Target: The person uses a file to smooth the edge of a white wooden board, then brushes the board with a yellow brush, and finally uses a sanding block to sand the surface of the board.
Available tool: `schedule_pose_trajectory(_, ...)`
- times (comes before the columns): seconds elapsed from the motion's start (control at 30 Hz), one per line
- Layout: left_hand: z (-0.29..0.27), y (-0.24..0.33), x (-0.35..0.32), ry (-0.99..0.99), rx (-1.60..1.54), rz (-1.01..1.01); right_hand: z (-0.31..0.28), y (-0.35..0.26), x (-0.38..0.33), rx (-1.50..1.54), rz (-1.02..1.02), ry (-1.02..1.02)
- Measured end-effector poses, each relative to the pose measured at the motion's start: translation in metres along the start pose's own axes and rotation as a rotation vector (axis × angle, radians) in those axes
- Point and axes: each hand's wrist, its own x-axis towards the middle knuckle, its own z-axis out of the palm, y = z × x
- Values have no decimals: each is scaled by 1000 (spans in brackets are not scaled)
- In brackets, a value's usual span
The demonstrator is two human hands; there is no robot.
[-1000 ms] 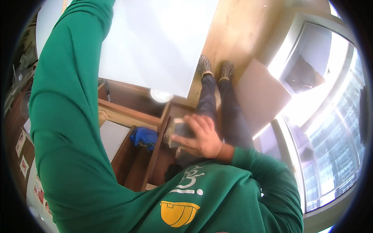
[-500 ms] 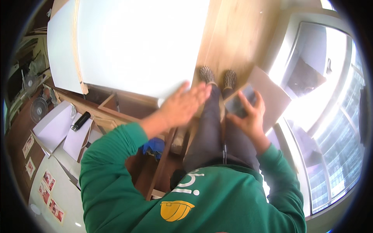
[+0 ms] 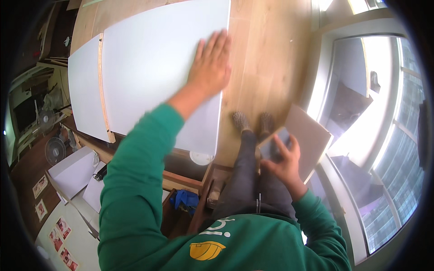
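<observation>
My left hand [image 3: 211,63] lies with fingers stretched along the right edge of a large white panel [image 3: 149,67]. It holds nothing. A wooden strip [image 3: 103,86] runs between this panel and a smaller white panel [image 3: 84,86] to its left. Over my legs, my right hand [image 3: 285,162] grips a flat grey rectangular block [image 3: 275,145] between thumb and fingers; its exact kind I cannot make out. A pinkish-brown board [image 3: 309,133] is just beyond that hand, by the window side.
Open wooden compartments lie below the panel, one with a blue cloth-like bundle [image 3: 184,200]. A fan [image 3: 55,150], a black cylinder [image 3: 100,172] and white boards [image 3: 74,169] are at left. The wooden floor [image 3: 264,58] runs alongside a window [image 3: 389,135] on the right.
My left hand has moved forward from above the panel's near edge onto its right edge. My right hand still holds the grey block, and the view has shifted.
</observation>
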Motion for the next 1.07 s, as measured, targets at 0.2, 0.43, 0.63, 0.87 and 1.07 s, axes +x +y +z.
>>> schedule_pose_trajectory(0.2, 25, -68, 134, 52, 222, -176, -9, -8, 0, 0, 57, -17)
schedule_pose_trajectory(0.43, 16, -12, 21, 86, 112, -206, -26, -19, -6, 92, 63, -64)
schedule_pose_trajectory(0.63, -21, 38, -289, -117, -207, -114, -65, -8, -5, 48, 120, -111)
schedule_pose_trajectory(0.87, -83, -3, -535, -114, -145, -1445, -154, 6, 44, -320, -18, -285)
schedule_pose_trajectory(1.07, -93, 28, -533, 294, -571, -1750, -200, -57, 79, -560, -50, -451)
